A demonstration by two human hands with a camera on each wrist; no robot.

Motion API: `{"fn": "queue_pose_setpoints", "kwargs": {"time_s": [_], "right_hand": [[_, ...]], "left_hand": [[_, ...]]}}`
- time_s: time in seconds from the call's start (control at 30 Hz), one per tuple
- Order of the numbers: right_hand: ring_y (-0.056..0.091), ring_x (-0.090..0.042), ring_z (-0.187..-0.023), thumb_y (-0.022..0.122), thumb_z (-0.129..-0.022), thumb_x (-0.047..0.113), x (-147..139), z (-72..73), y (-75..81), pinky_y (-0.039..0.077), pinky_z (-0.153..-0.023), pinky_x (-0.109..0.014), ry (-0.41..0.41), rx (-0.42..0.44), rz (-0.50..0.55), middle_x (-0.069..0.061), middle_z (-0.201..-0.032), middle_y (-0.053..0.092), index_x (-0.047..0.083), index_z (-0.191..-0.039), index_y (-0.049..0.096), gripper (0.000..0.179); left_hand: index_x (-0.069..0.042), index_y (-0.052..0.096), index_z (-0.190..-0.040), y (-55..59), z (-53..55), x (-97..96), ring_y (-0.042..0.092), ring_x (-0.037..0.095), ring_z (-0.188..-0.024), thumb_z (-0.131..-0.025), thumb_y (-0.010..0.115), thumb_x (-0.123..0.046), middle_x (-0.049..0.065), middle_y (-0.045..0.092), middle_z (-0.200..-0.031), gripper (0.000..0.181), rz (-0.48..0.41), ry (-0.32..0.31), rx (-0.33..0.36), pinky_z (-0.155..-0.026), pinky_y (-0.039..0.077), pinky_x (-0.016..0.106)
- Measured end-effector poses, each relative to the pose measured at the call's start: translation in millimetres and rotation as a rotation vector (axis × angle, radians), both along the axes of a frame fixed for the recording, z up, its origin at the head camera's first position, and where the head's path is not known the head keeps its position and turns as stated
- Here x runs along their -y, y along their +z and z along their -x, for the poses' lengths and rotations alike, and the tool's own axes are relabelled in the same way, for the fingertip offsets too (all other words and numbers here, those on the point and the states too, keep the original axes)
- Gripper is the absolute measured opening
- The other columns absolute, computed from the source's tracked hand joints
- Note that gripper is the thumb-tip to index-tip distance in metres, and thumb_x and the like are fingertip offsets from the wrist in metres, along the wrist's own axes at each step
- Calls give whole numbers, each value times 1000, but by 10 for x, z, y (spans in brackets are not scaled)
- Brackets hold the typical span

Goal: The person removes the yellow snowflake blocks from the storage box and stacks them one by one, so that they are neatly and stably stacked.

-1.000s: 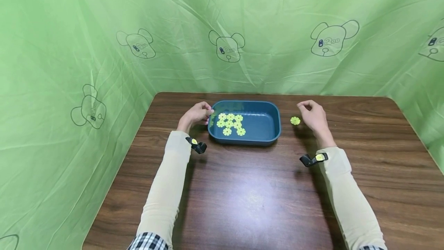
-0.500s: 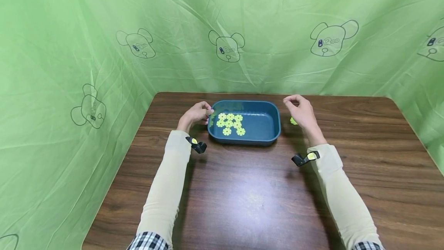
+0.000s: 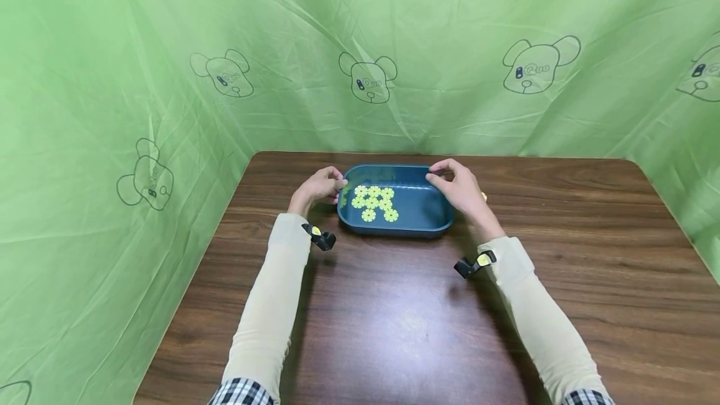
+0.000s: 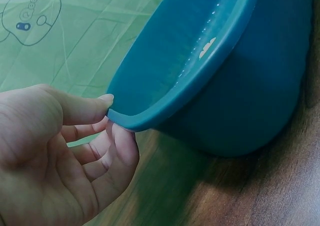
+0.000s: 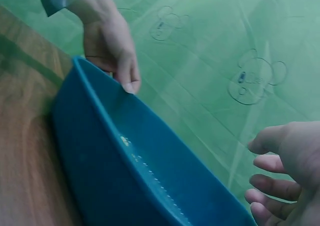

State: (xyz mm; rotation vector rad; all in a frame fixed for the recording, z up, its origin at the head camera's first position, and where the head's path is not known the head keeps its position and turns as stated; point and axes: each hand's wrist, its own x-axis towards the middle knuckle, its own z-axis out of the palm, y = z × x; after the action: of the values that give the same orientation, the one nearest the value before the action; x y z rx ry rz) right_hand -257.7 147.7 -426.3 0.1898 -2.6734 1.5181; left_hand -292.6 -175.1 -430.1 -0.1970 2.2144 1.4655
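A blue rectangular basin (image 3: 419,205) with rounded corners stands on the table. In it, toward the left, lie several yellow-green flower-shaped pieces (image 3: 372,203). My left hand (image 3: 317,187) pinches the basin's left rim, thumb on the inside and fingers outside, as the left wrist view shows up close. Over the far right corner of the basin hovers my right hand (image 3: 458,189). Its thumb and fingers are bent loosely and apart, and nothing shows between them in the right wrist view. A bit of another yellow piece (image 3: 484,196) peeks out behind this hand, mostly hidden.
The brown wooden table (image 3: 590,255) stretches to both sides and toward me. Green curtain (image 3: 292,92) printed with bear faces hangs right behind and to the left of the table. Each wrist carries a black camera mount (image 3: 475,264).
The right hand has moved left, from beside the loose yellow piece to over the basin's right end, and its thumb and fingers have spread. The left hand and basin have stayed put.
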Motion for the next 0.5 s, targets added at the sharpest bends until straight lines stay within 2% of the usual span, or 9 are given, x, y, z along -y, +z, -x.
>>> {"fn": "queue_pose_setpoints", "kwargs": {"time_s": [0.1,0.27,0.5], "right_hand": [[59,-22,-90,68,-89,26,76,0,-35,44,-74,-27,27,-4,-16,-12,-106,65,8,-109,62,27],[61,-25,-95,69,-89,26,188,-17,-72,48,-80,-35,84,13,-58,-10,-112,63,10,-108,62,27],[59,-25,-98,69,-89,28,331,-17,-171,49,-85,-40,161,64,-101,-10,-113,63,9,-111,62,31]], "left_hand": [[-7,44,-106,9,-10,-1,51,18,-70,-99,53,-18,8,48,-85,16,-2,0,1,-64,50,29],[-6,43,-108,16,-17,-4,51,17,-69,-99,53,-18,8,48,-85,17,0,1,2,-63,49,27],[-6,44,-108,-5,-5,-1,51,18,-71,-99,53,-18,8,49,-86,18,4,2,2,-68,51,31]]}}
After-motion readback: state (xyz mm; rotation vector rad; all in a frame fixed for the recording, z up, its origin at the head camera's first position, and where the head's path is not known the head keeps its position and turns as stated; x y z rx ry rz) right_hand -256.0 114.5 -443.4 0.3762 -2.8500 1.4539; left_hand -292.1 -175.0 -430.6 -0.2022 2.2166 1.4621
